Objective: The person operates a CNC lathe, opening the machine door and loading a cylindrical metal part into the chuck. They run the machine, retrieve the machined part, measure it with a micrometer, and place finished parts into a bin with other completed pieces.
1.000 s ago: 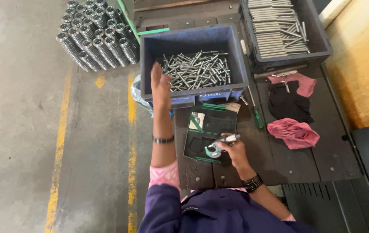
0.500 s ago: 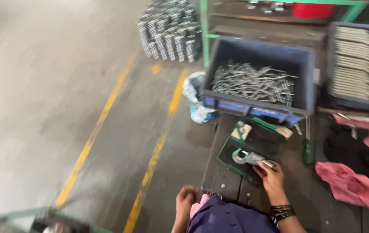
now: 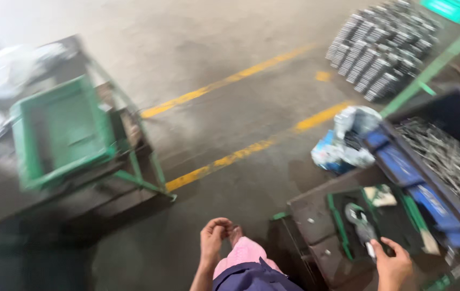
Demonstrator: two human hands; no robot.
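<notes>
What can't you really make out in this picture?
- Head view: metal parts in the blue bin are motion-blurred; their kind is unclear.
- Right hand: its fingers cover the end of the grey measuring tool; the bottom edge cuts the wrist.
- Left hand: unclear whether it holds anything.

Head-worn view, steeply downward, leftward tilt.

Blue plastic bin (image 3: 402,161) looking smooth, holding dull grey metal rods (image 3: 450,161). Metal gauge (image 3: 360,223) showing slight sheen. Concrete floor (image 3: 203,54) appearing matt, rough. Green-painted metal cart (image 3: 63,134) looking worn. Crumpled plastic bag (image 3: 348,137) looking glossy.
</notes>
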